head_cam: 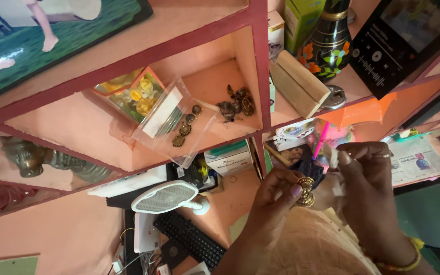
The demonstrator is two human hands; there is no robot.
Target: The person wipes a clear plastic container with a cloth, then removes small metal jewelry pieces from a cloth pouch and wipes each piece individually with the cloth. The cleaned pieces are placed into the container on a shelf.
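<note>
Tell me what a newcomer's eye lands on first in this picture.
Low and right of centre, the left hand pinches a small gold earring while the right hand holds a white scrap beside it. Above, in the pink shelf, a clear plastic bag of dark round ornaments leans out of a compartment. A black vase painted with flowers stands top right.

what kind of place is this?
Probably a room in a home: pink built-in wall shelves hold keepsakes like a painted black vase, with a keyboard below. The left hand holds a small gold ornament.
</note>
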